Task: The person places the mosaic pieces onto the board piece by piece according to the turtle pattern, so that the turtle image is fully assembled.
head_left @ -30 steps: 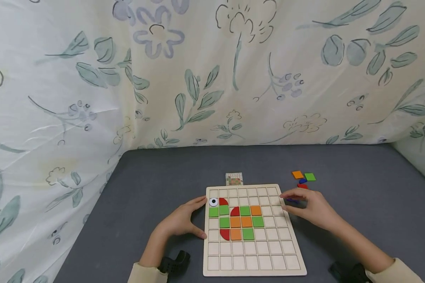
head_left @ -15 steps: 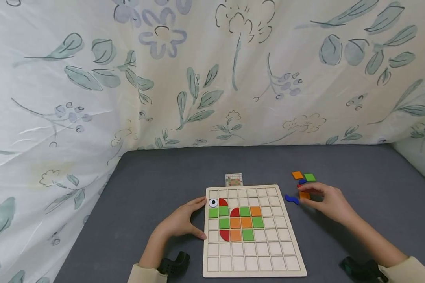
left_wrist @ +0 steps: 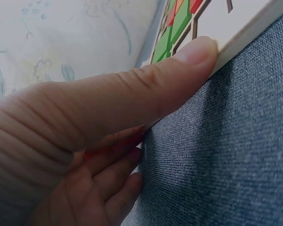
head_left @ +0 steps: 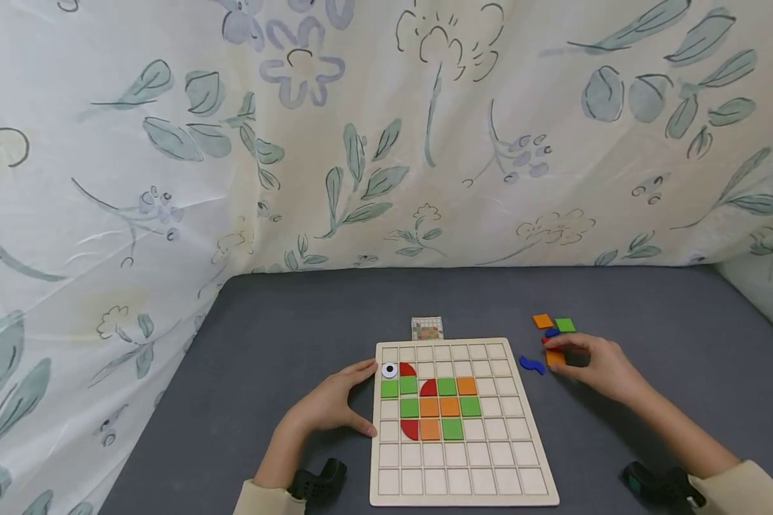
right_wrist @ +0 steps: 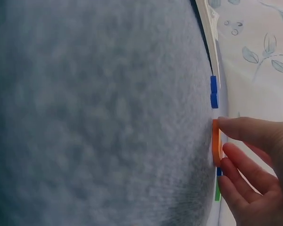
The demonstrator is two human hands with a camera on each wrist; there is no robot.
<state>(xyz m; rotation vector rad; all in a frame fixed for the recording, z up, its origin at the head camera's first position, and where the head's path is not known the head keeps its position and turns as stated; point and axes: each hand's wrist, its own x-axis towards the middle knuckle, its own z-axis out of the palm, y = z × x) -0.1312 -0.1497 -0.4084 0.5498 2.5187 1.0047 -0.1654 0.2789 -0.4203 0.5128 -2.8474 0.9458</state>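
Note:
A pale wooden grid board (head_left: 460,493) lies on the grey cloth, with green, orange and red tiles and a round eye tile (head_left: 389,370) set in its squares. My left hand (head_left: 327,403) steadies the board's left edge, thumb and fingers spread; in the left wrist view the thumb (left_wrist: 179,70) presses on the rim. Right of the board, my right hand (head_left: 595,368) pinches an orange square tile (head_left: 555,357) at the cloth. The right wrist view shows the thumb on the near side of this orange tile (right_wrist: 215,141), fingertips toward its other end.
A blue wavy piece (head_left: 531,365) lies between the board and the right hand. Beyond the hand are an orange tile (head_left: 542,321), a green tile (head_left: 565,325), a blue piece (head_left: 552,332) and a partly hidden red piece. A small pattern card (head_left: 427,328) lies behind the board.
My right hand has moved right from the board's edge to the orange tile, uncovering the blue wavy piece. My left hand has stayed at the board's left edge.

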